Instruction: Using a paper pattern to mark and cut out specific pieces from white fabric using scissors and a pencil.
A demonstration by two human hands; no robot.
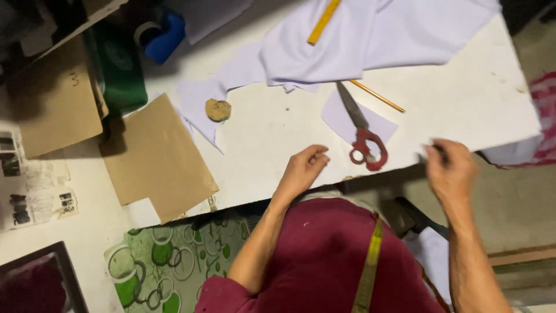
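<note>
I count two hands over the near edge of the white table (463, 87). The left hand (304, 168) rests on the table top with its fingers curled loosely inward, gripping nothing that I can see. The right hand (449, 165) hovers at the table edge, blurred; its fingertips appear pinched together, but I cannot tell whether anything sits between them.

Between the two hands lies one pair of scissors (360, 130), red handles toward the person, blades closed and pointing away. It sits closer to the left hand, touching neither. The blades lie over one small scrap of pale lilac fabric (382, 124).

Beyond the scissors I note one yellow pencil (376, 95), lying at a slant, its far end tucked under one large piece of pale lilac cloth (359, 46). One yellow ruler (323, 22) lies on that cloth.

To the left I count one tan round lump (218, 109) on a further lilac scrap, and two brown cardboard sheets: one near (156, 156), one farther left (52, 107). One yellow measuring tape (369, 266) hangs down the person's dark red garment.
</note>
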